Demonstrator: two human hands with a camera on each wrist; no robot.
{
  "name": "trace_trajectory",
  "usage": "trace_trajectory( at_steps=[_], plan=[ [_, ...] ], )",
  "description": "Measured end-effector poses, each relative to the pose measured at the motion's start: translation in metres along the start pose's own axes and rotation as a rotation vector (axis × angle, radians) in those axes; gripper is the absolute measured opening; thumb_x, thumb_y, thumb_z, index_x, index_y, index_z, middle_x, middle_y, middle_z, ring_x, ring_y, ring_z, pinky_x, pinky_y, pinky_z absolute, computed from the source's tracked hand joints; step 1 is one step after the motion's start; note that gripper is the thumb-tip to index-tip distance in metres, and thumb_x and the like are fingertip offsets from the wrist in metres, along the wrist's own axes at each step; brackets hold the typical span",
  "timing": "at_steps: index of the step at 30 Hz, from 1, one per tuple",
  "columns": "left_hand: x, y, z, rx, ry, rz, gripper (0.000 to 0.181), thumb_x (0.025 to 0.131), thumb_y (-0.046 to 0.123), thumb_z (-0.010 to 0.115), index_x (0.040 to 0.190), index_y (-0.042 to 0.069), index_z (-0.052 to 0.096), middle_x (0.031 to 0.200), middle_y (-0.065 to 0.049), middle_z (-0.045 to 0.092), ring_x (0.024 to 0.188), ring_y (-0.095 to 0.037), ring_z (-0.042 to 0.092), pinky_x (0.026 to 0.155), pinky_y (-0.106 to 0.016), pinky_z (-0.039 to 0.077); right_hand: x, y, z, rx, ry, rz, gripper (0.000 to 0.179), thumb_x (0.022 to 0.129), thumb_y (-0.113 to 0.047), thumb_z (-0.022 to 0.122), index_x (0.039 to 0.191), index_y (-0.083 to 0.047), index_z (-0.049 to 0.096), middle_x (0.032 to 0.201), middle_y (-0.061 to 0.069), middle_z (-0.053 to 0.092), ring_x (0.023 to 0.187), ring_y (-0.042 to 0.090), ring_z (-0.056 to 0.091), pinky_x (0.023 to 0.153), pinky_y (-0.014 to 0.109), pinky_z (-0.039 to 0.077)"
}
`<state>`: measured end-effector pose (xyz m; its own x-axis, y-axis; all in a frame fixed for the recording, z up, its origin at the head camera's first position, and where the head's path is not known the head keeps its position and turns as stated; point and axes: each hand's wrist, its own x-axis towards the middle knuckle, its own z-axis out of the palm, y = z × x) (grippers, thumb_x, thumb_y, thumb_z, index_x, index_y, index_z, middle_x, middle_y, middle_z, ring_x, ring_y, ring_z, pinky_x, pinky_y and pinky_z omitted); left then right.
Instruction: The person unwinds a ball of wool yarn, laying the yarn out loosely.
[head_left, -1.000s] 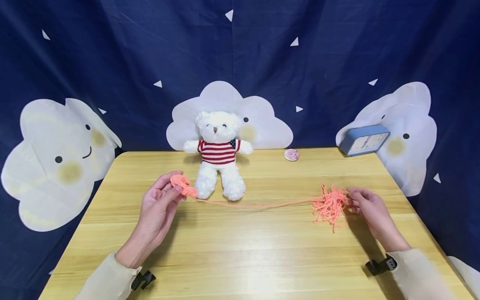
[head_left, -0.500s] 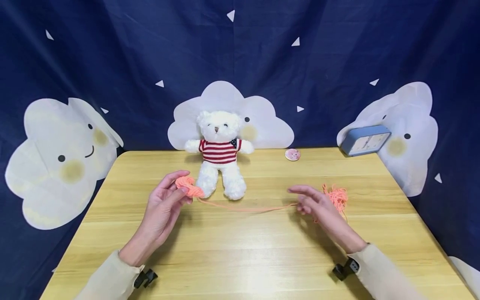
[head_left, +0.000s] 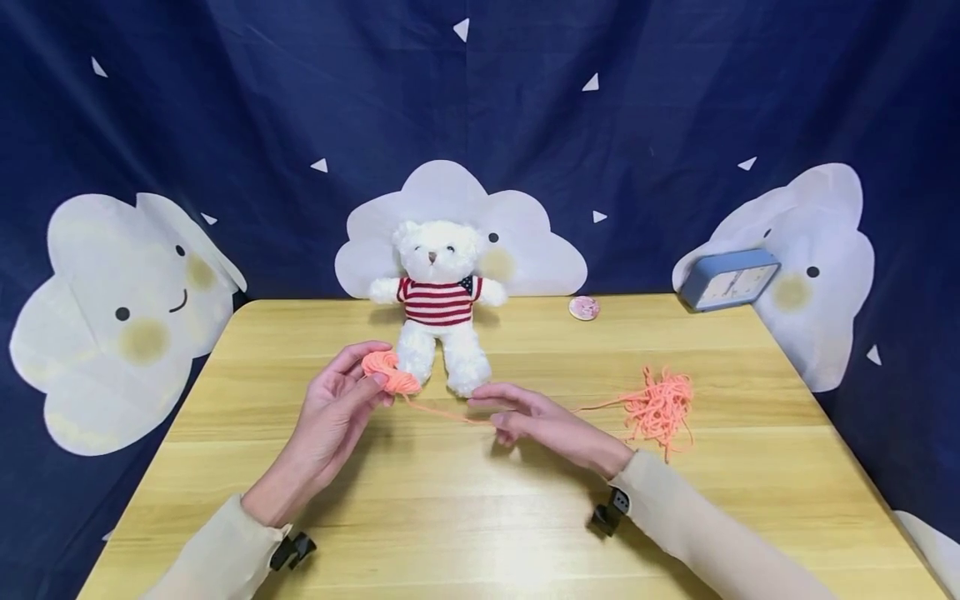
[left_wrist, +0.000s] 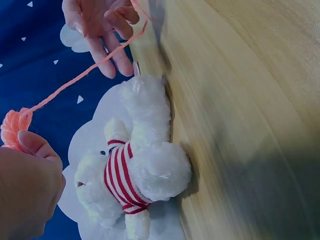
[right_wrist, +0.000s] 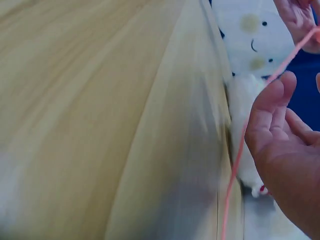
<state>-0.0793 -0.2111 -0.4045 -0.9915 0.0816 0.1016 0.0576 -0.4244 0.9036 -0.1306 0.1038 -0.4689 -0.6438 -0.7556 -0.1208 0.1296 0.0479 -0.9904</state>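
In the head view my left hand (head_left: 337, 408) pinches a small wound bundle of coral yarn (head_left: 390, 373) between thumb and fingers, in front of the teddy bear's leg. One yarn strand (left_wrist: 80, 76) runs from the bundle to my right hand (head_left: 551, 425). That hand's lower fingers (right_wrist: 265, 107) curl round the strand, while its other fingers stick out fairly straight, as the left wrist view shows. Past the right hand, the strand goes on to a loose tangled heap of the same yarn (head_left: 662, 407) on the table. The right thumb is partly hidden.
A white teddy bear (head_left: 438, 304) in a red-striped sweater sits at the back of the wooden table (head_left: 465, 517). Right of it lies a round pink badge (head_left: 584, 308). A blue clock (head_left: 730, 280) stands at the far right corner, before a dark blue curtain (head_left: 525, 100).
My right hand has moved left, from beside the tangled heap along the strand to near the bear's feet. The left hand, still holding the bundle, has shifted slightly right.
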Motion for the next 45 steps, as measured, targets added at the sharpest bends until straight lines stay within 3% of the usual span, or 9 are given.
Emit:
trace_trajectory(
  at_steps=[6, 10, 13, 19, 22, 28, 34, 41, 45],
  plan=[
    [0.001, 0.000, 0.000, -0.019, -0.003, -0.006, 0.036, 0.106, -0.013, 0.057, 0.140, -0.001, 0.060, 0.118, -0.007, 0.070, 0.091, -0.014, 0.067, 0.076, -0.022, 0.060, 0.011, 0.003, 0.011, 0.082, -0.074, -0.005, 0.061, 0.109, -0.010, 0.061, 0.165, 0.001, 0.037, 0.155, 0.026, 0.055, 0.108, 0.034, 0.063, 0.093, 0.036, 0.058],
    [0.001, -0.001, -0.001, -0.030, 0.001, -0.006, 0.034, 0.106, -0.013, 0.057, 0.136, 0.000, 0.062, 0.117, -0.006, 0.069, 0.090, -0.014, 0.067, 0.076, -0.022, 0.060, 0.009, 0.005, 0.010, 0.067, -0.060, -0.024, 0.054, 0.108, -0.008, 0.065, 0.158, 0.005, 0.046, 0.140, 0.030, 0.062, 0.117, 0.039, 0.066, 0.099, 0.039, 0.060],
    [0.001, 0.000, -0.003, -0.031, 0.009, -0.005, 0.033, 0.106, -0.014, 0.057, 0.134, 0.000, 0.064, 0.115, -0.007, 0.068, 0.090, -0.015, 0.066, 0.076, -0.023, 0.060, 0.005, 0.005, 0.007, 0.034, -0.035, -0.023, 0.046, 0.108, -0.010, 0.068, 0.148, 0.007, 0.055, 0.129, 0.033, 0.065, 0.112, 0.035, 0.068, 0.099, 0.041, 0.061],
    [0.001, 0.000, -0.005, -0.031, 0.022, -0.006, 0.032, 0.105, -0.014, 0.057, 0.133, 0.000, 0.064, 0.116, -0.008, 0.068, 0.090, -0.015, 0.066, 0.076, -0.023, 0.060, -0.006, -0.003, -0.001, -0.040, 0.082, -0.048, 0.034, 0.109, -0.018, 0.069, 0.127, 0.010, 0.067, 0.112, 0.034, 0.065, 0.093, 0.022, 0.066, 0.087, 0.035, 0.060],
    [-0.001, 0.000, -0.007, -0.039, 0.028, 0.000, 0.032, 0.106, -0.014, 0.057, 0.133, 0.000, 0.064, 0.116, -0.007, 0.069, 0.090, -0.014, 0.066, 0.076, -0.023, 0.060, -0.014, -0.007, -0.008, -0.011, 0.161, -0.082, 0.025, 0.110, -0.017, 0.066, 0.117, 0.007, 0.070, 0.107, 0.028, 0.066, 0.089, 0.018, 0.064, 0.084, 0.032, 0.060],
    [-0.007, -0.002, -0.013, -0.051, 0.066, 0.010, 0.032, 0.106, -0.015, 0.055, 0.132, 0.001, 0.066, 0.111, -0.005, 0.070, 0.088, -0.013, 0.067, 0.075, -0.022, 0.060, -0.037, -0.014, -0.025, 0.132, 0.304, -0.149, 0.018, 0.112, -0.012, 0.062, 0.116, 0.004, 0.069, 0.101, 0.007, 0.069, 0.086, 0.013, 0.062, 0.079, 0.024, 0.059],
    [-0.008, -0.003, -0.016, -0.067, 0.077, 0.017, 0.032, 0.107, -0.014, 0.055, 0.133, 0.001, 0.066, 0.109, -0.005, 0.070, 0.086, -0.013, 0.068, 0.074, -0.022, 0.061, -0.065, -0.016, -0.046, 0.205, 0.387, -0.252, 0.019, 0.114, -0.006, 0.056, 0.110, -0.010, 0.075, 0.100, 0.003, 0.070, 0.084, 0.009, 0.062, 0.075, 0.020, 0.057],
    [-0.007, -0.001, -0.017, -0.064, 0.108, 0.034, 0.028, 0.108, -0.012, 0.056, 0.130, 0.001, 0.067, 0.107, -0.005, 0.071, 0.083, -0.014, 0.068, 0.072, -0.023, 0.061, -0.099, -0.014, -0.065, 0.218, 0.489, -0.268, 0.022, 0.116, -0.007, 0.054, 0.107, -0.009, 0.073, 0.094, -0.001, 0.069, 0.080, 0.007, 0.063, 0.064, 0.018, 0.056],
    [-0.007, 0.001, -0.017, -0.067, 0.125, 0.043, 0.027, 0.107, -0.012, 0.056, 0.128, 0.002, 0.068, 0.106, -0.005, 0.072, 0.081, -0.014, 0.067, 0.071, -0.023, 0.060, -0.115, -0.008, -0.074, 0.249, 0.517, -0.299, 0.025, 0.116, -0.005, 0.050, 0.108, -0.008, 0.073, 0.097, 0.000, 0.071, 0.081, 0.007, 0.065, 0.068, 0.019, 0.058]
  ],
)
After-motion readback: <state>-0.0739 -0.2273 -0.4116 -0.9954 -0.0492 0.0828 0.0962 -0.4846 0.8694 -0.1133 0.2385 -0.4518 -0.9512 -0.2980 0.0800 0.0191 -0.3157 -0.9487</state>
